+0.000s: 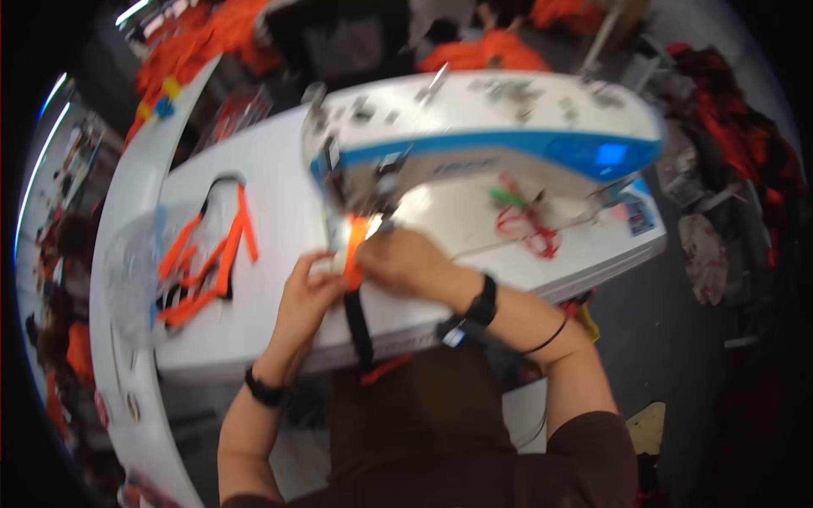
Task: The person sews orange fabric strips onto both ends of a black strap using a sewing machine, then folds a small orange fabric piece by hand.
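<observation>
An orange and black strap (355, 264) lies under the needle area of a white and blue sewing machine (542, 127). Its black end (359, 326) hangs over the table's front edge, with an orange tip below. My left hand (306, 296) is at the strap's left side, thumb and fingers closed on its edge. From the right, my right hand (408, 264) presses curled fingers on the same strap, close to the presser foot. Motion blur softens the fingertips, and the right hand covers part of the strap.
A pile of orange and black straps (222, 262) lies on the white table (275, 182) at left, beside clear plastic (131, 271). Red cord (529, 233) rests under the machine arm. Orange fabric (491, 52) is heaped behind; red cloth (737, 127) lies at right.
</observation>
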